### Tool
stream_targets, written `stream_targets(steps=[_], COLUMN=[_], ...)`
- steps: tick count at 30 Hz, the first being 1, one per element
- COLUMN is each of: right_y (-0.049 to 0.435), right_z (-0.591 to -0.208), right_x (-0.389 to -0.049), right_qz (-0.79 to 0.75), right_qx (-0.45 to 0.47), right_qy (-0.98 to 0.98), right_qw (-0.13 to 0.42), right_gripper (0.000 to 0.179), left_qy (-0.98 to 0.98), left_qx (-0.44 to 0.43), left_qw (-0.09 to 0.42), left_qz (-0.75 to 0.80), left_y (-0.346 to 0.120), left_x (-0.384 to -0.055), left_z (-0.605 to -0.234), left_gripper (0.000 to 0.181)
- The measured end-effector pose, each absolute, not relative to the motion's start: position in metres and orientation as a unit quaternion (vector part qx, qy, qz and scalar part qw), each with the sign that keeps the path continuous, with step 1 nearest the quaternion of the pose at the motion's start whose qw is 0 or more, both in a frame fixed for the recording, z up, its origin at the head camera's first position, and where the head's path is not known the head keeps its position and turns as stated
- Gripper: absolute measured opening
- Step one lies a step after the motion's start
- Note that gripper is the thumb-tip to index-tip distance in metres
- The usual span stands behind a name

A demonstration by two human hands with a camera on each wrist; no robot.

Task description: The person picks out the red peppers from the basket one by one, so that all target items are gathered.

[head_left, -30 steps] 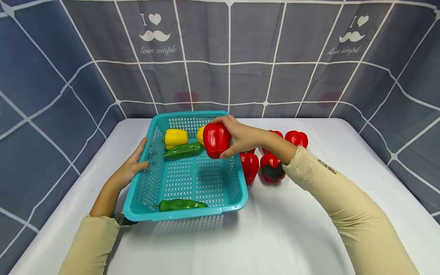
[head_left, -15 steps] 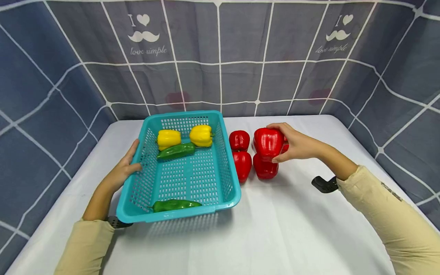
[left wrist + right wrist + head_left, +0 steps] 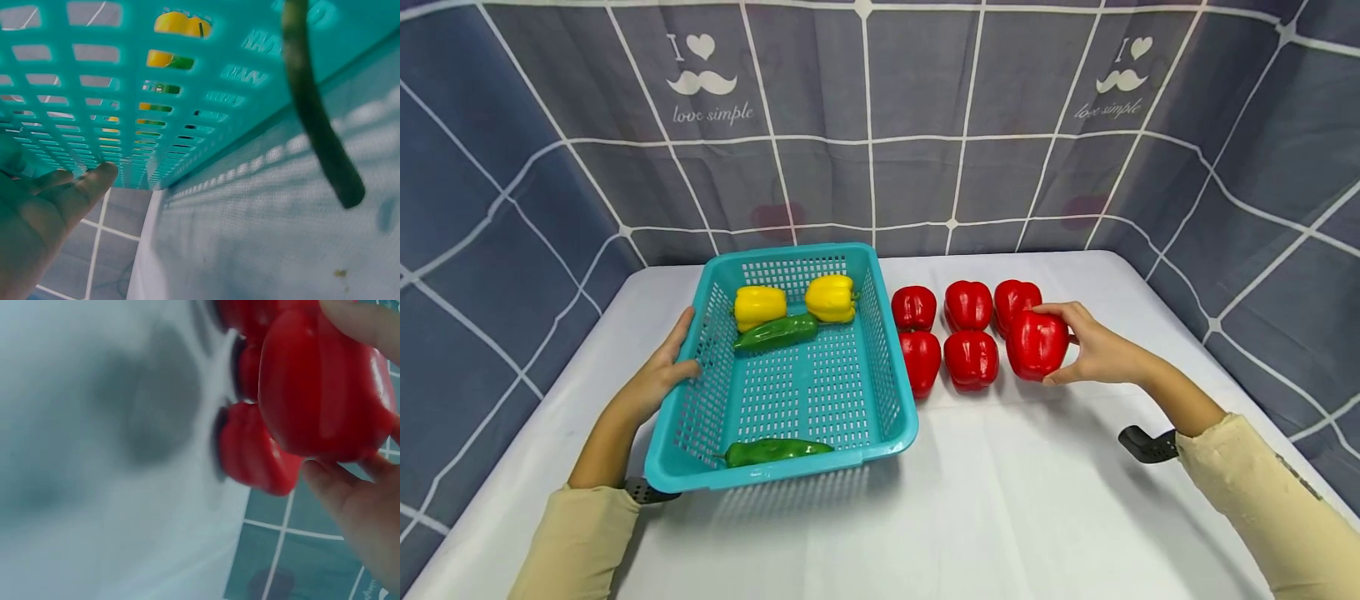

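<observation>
My left hand (image 3: 658,375) holds the left rim of a turquoise plastic basket (image 3: 808,475), thumb over the edge and fingers along the outer wall. Inside the basket lie two yellow bell peppers (image 3: 760,308) and two long green peppers (image 3: 777,451). My right hand (image 3: 1097,346) grips a red bell pepper (image 3: 1036,345) between thumb and fingers, just above the white table. In the right wrist view this red pepper (image 3: 322,394) covers part of the others behind it. Several more red bell peppers (image 3: 972,360) stand in two rows at the basket's right.
A white cloth (image 3: 985,500) covers the table. Grey checked fabric (image 3: 925,183) rises at the back and both sides. A green stem (image 3: 315,119) hangs in front of the basket's perforated wall in the left wrist view.
My right hand has carried the red bell pepper from above the basket to the right, beside the other red peppers, and lowered it. The left hand keeps its hold on the rim.
</observation>
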State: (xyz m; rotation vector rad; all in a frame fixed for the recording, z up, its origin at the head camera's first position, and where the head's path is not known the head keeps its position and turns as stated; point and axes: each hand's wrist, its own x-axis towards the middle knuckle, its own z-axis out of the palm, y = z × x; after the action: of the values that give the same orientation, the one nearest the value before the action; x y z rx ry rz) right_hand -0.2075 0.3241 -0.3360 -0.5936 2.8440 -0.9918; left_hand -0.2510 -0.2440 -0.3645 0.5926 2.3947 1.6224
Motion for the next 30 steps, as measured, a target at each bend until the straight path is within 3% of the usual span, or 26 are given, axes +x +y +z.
stream_targets(steps=[15, 30], right_y=[0.329, 0.331], right_z=[-0.372, -0.381], right_x=[-0.212, -0.217], right_qz=[-0.329, -0.335], right_qx=[-0.218, -0.223], right_qy=[0.918, 0.914], right_qw=[0.045, 0.053], right_gripper=[0.092, 0.093], left_qy=[0.793, 0.82], left_qx=[0.195, 0.207], left_qw=[0.102, 0.113], left_qz=[0.568, 0.522], left_y=[-0.242, -0.246], left_x=[-0.247, -0.248], left_z=[-0.362, -0.36], left_gripper=[0.089, 0.089])
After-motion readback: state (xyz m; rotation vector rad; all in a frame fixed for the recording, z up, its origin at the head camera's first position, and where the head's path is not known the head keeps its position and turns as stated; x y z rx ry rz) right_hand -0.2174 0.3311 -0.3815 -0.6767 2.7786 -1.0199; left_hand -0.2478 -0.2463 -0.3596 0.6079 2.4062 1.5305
